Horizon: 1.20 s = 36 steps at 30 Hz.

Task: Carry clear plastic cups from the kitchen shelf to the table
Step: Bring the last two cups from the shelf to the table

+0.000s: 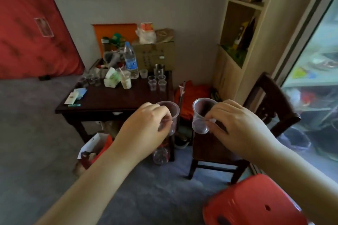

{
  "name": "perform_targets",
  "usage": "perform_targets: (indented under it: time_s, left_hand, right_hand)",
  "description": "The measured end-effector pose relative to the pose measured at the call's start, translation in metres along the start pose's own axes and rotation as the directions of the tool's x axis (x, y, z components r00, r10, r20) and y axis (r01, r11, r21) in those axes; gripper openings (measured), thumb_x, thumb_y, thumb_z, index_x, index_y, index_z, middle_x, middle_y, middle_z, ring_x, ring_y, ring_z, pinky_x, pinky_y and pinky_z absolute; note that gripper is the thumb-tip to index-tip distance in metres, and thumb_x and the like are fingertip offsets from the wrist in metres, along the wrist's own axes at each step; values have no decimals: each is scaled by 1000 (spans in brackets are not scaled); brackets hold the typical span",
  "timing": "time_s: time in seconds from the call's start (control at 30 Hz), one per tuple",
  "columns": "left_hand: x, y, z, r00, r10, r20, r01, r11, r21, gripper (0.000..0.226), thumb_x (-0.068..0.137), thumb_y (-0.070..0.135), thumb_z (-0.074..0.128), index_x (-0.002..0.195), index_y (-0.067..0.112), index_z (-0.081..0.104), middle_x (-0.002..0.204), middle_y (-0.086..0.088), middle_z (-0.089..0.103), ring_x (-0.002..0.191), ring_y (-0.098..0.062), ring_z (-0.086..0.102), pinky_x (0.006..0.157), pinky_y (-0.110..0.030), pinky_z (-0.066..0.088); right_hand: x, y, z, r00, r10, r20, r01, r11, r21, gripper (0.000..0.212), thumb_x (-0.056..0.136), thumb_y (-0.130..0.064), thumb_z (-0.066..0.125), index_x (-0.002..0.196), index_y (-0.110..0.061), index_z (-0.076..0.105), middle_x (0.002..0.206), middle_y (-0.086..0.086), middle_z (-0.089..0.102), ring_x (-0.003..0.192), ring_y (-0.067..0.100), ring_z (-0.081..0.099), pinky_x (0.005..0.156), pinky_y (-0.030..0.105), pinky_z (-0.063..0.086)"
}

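My left hand (146,124) pinches a clear plastic cup (172,113) by its side, held upright in the air just in front of the dark wooden table (113,102). My right hand (236,124) holds a second clear plastic cup (200,115) the same way, to the right of the table's near corner and above a dark wooden chair (215,148). Several clear cups (157,83) stand grouped at the table's far right, and more clear cups (89,79) stand at its far left.
The table carries a water bottle (130,60), a cardboard box (155,55), a drink cup with a straw (126,80), tissue packs and papers. A red plastic stool (256,202) is at the lower right. A shelf unit (239,29) and a glass door stand on the right. Bags lie under the table.
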<state>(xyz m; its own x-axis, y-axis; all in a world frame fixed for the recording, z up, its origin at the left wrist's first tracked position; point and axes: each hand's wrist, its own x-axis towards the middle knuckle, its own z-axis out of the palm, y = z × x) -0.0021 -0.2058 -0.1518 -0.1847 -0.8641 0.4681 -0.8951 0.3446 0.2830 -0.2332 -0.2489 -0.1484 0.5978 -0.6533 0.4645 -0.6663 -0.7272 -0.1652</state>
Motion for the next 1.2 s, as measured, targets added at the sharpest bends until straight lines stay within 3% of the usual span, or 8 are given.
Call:
perform_targets:
  time_s: [0.27, 0.57, 0.9, 1.2]
  left_hand:
    - [43, -72, 30, 993, -117, -8, 117, 993, 14, 7, 83, 16, 58, 76, 14, 57, 74, 2, 58, 79, -16, 49, 65, -37, 46]
    - [84, -197, 56, 977, -213, -30, 214, 976, 42, 7, 83, 19, 56, 76, 16, 56, 75, 5, 55, 79, -15, 49, 61, -36, 47]
    - [165, -351, 117, 982, -144, 120, 150, 988, -40, 9, 84, 21, 56, 80, 14, 57, 78, 1, 59, 79, -17, 50, 59, -30, 44]
    - [229, -412, 188, 967, -102, 232, 138, 980, -142, 6, 82, 21, 61, 85, 18, 59, 81, 5, 59, 84, -14, 50, 62, -24, 41]
  right_hand:
    - [88, 29, 72, 988, -82, 131, 70, 993, 91, 11, 87, -23, 56, 96, -22, 62, 96, -8, 63, 93, 12, 54, 76, 28, 48]
    - [201, 32, 170, 971, -143, 191, 118, 984, 136, 13, 88, -17, 56, 97, -16, 65, 96, -3, 65, 95, 17, 56, 76, 32, 50]
    - [318, 61, 274, 966, 10, 257, -46, 990, 136, 14, 89, -16, 55, 98, -14, 65, 97, -2, 65, 97, 18, 55, 79, 36, 49]
    - [355, 119, 335, 924, 126, 360, -174, 979, 105, 22, 88, -14, 53, 108, -16, 62, 99, 1, 65, 98, 22, 56, 82, 38, 49]
